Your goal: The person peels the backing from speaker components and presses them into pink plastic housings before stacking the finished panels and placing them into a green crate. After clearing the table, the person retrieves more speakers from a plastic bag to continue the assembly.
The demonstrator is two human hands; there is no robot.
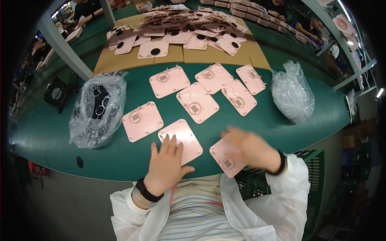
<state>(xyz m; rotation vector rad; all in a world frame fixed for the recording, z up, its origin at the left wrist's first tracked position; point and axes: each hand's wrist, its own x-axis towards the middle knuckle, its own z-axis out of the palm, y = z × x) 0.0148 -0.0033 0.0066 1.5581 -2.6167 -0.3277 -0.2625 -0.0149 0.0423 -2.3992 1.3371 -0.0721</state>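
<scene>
On green tabletop, left grip splays over pink panel; right grip blurred, hold unclear.

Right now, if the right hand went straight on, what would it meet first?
Probably the central pink rectangular plastic panel on the green tabletop; the right hand is blurred and its height unclear.

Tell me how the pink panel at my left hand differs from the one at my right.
The left panel has its grille partly covered by your left hand; the right panel shows its grille in full.
The left panel sits in from the green table's near edge, while the right panel's nearest corner reaches it.
Both are pale pink with rounded corners.
</scene>
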